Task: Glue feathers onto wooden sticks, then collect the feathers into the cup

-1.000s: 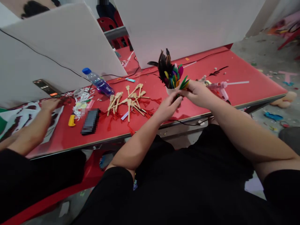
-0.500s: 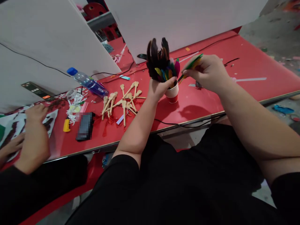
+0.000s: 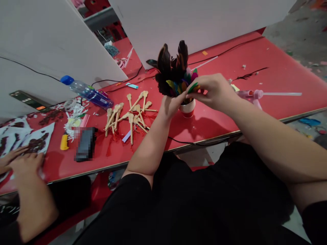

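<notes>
A white and red paper cup [image 3: 187,109] stands on the table, filled with dark feathers [image 3: 165,63] and several small coloured feathers [image 3: 176,86]. My left hand [image 3: 173,103] is closed around the cup's left side at the rim, its thumb lying across the feather bases; the other fingers are hidden behind. Over the rim, my right hand [image 3: 214,90] pinches green feathers [image 3: 192,87], their lower ends among the others at the cup's mouth.
Left of the cup lie several pale wooden sticks [image 3: 130,119], a phone [image 3: 85,144], a yellow tool handle [image 3: 64,142] and a blue-capped bottle [image 3: 88,92]. A pink glue gun [image 3: 251,94] rests at right. Another person's hands [image 3: 25,163] press on paper at far left.
My right hand has moved left and down, bringing the green feathers to the cup's mouth. My left hand stays at the cup. The other person's hands have shifted down and left.
</notes>
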`<state>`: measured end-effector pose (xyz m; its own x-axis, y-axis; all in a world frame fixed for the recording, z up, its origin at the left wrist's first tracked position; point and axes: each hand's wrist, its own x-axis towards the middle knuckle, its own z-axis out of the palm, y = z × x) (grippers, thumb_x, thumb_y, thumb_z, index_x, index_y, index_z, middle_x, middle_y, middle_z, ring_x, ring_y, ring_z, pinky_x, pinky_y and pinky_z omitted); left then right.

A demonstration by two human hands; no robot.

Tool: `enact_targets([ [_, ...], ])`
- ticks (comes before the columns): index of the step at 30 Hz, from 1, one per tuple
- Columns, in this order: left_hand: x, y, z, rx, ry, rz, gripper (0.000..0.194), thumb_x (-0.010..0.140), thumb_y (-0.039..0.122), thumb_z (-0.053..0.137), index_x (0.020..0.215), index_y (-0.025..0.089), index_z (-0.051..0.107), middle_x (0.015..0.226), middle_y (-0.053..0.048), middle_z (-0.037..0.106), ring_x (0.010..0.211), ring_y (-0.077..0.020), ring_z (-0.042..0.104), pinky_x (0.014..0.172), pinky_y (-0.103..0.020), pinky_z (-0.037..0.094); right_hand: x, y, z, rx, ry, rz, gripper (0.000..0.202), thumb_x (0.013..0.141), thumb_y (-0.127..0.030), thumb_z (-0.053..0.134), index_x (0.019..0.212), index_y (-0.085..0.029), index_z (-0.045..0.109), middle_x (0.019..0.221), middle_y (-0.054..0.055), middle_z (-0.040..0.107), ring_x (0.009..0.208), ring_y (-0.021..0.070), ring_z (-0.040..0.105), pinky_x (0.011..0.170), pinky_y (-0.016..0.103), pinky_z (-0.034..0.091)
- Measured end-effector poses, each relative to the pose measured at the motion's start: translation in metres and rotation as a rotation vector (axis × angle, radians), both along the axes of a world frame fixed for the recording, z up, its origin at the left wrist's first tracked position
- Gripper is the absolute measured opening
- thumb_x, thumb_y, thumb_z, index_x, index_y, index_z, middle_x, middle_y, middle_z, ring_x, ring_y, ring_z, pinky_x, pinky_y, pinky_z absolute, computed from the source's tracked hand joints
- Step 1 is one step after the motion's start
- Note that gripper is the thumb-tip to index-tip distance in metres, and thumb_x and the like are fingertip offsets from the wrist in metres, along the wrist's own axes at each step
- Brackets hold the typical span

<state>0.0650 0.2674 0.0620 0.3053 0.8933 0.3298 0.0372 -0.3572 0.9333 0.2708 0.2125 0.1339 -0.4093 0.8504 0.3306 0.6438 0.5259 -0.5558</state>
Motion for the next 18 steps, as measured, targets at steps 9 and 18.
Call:
enact_targets([
  [9, 0.002, -0.006, -0.004, -0.041, -0.043, 0.019, 0.056, 0.095, 0.059, 0.084, 0.133, 0.019, 0.081, 0.147, -0.012, 0.079, 0.150, -0.0357, 0.067, 0.139, -0.058, 0.042, -0.005, 0.006, -0.015, -0.059, -0.261, 0.027, 0.025, 0.107, -0.041, 0.069, 0.096, -0.023, 0.081, 0.084, 0.007, 0.076, 0.081, 0.0249, 0.066, 0.072, 0.037, 0.040],
  [18, 0.004, -0.008, -0.010, -0.129, -0.124, 0.043, 0.046, 0.093, 0.051, 0.087, 0.125, 0.019, 0.083, 0.139, -0.011, 0.082, 0.145, -0.0359, 0.071, 0.135, -0.059, 0.048, -0.019, -0.006, -0.008, -0.066, -0.344, -0.009, 0.029, 0.109, -0.045, 0.064, 0.103, -0.025, 0.084, 0.092, 0.010, 0.081, 0.082, 0.0266, 0.068, 0.067, 0.037, 0.038],
])
